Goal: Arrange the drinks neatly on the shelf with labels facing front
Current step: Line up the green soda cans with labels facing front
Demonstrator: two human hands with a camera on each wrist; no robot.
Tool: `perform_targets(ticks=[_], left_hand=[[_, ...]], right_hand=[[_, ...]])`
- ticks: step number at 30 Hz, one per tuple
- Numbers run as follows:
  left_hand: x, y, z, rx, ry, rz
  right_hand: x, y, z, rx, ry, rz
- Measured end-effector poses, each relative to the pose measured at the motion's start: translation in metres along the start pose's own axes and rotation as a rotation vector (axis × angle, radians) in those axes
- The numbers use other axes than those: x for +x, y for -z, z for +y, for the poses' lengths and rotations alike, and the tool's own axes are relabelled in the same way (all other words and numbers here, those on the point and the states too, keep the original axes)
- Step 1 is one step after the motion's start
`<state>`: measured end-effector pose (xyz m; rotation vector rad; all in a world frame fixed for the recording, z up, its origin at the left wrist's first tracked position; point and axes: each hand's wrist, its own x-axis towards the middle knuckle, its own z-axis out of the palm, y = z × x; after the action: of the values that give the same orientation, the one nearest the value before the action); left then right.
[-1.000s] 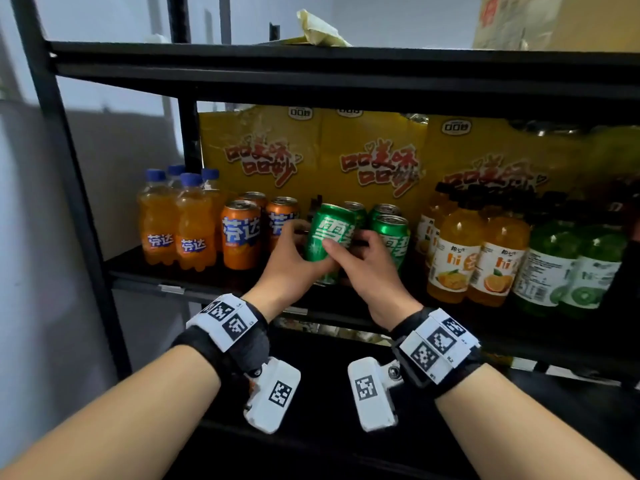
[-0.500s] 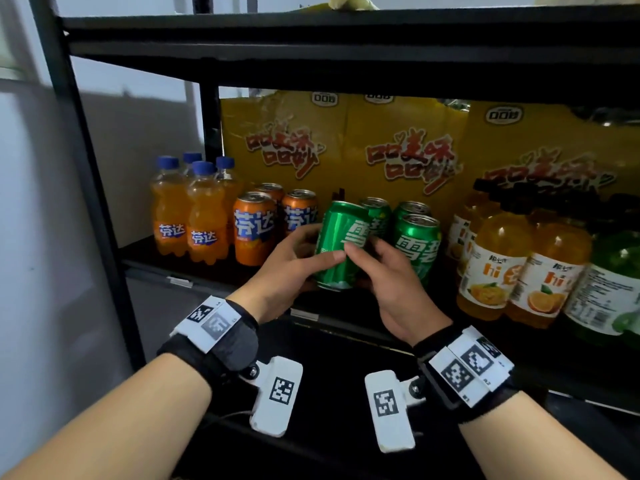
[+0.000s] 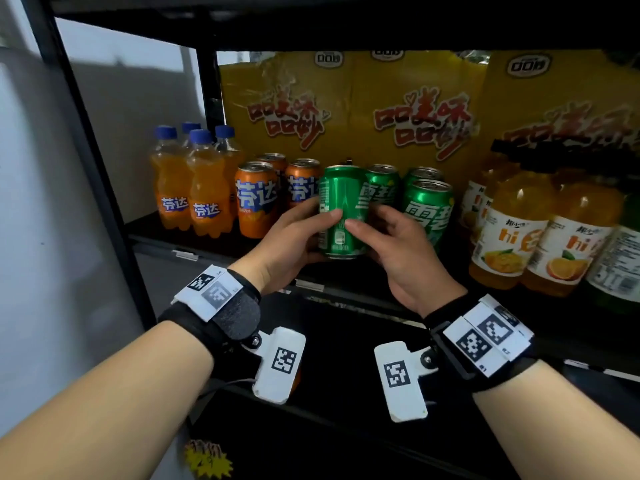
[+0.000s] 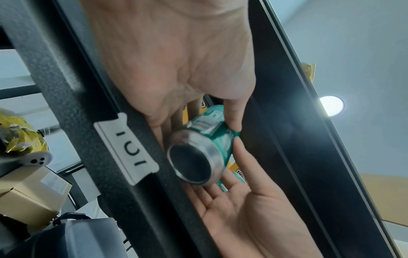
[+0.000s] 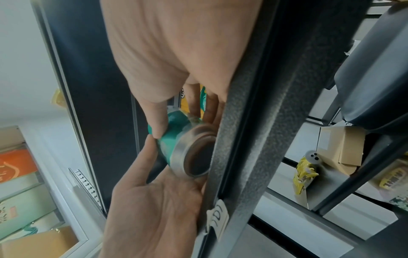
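A green soda can (image 3: 341, 209) is held upright in front of the middle shelf (image 3: 156, 239) between both hands. My left hand (image 3: 298, 233) grips its left side with the thumb across the front. My right hand (image 3: 384, 237) grips its right side, and the two thumb tips almost meet. The can's big label faces right, with small print to the front. From below, the wrist views show its bare metal bottom (image 4: 194, 164) (image 5: 192, 157) off the board. Other green cans (image 3: 427, 209) stand just right, and orange cans (image 3: 256, 199) just left.
Small orange soda bottles (image 3: 204, 199) stand at the shelf's left end and orange juice bottles (image 3: 505, 244) at the right. Yellow cartons (image 3: 408, 109) fill the back. A black upper shelf (image 3: 346, 26) hangs close overhead. A black post (image 3: 86, 133) bounds the left.
Both hands have turned the green can, so its label has swung from the front toward the right. The can has gone from tilted to upright. The head view has moved closer.
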<state>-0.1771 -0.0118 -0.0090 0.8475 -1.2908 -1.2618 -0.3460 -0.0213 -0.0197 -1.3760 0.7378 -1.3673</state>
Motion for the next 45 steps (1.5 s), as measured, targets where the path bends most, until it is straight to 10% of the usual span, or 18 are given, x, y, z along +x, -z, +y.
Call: perform_targets(ticks=[45], left_hand=[[0.0007, 0.008, -0.0028, -0.143, -0.024, 0.093]], right_hand=[[-0.0031, -0.0051, 0.001, -0.049, 0.071, 0.095]])
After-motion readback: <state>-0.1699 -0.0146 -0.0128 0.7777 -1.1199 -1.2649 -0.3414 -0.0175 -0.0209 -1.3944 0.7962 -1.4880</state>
